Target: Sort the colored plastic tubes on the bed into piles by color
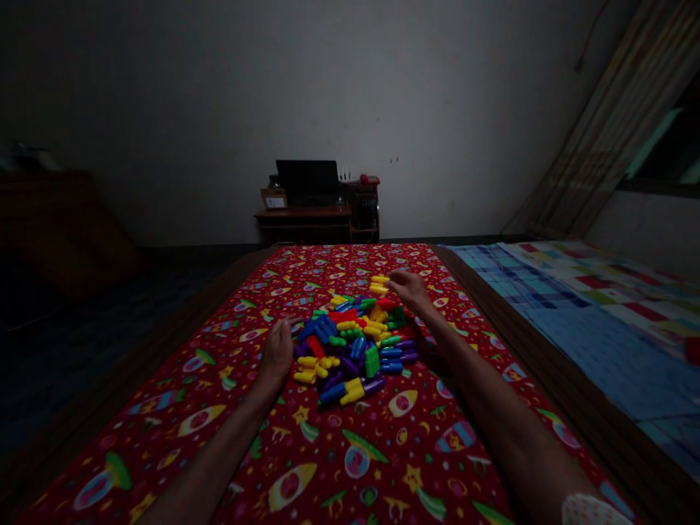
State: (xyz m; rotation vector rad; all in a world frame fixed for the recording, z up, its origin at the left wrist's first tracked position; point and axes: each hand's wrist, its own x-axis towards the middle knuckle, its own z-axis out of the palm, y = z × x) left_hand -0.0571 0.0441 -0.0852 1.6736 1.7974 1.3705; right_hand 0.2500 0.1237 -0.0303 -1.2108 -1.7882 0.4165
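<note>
A heap of plastic toy building pieces (358,346) in yellow, blue, green, red and purple lies on the red patterned cloth (350,445). Past the heap's far right side, my right hand (409,289) pinches a yellow toy piece (378,284) by its right end. My left hand (278,350) rests on the cloth at the heap's left edge, beside the blue pieces, its fingers stretched out and holding nothing. At the near edge of the heap lie a blue piece (332,394) and a yellow piece (353,391), end to end.
Beyond the cloth's far end, a desk (303,215) holds a dark monitor (308,182) and a small box (273,198). On the right is a bed (569,328) with blue and patchwork covers. A curtain (590,131) hangs at the window. Dark furniture (60,226) stands on the left.
</note>
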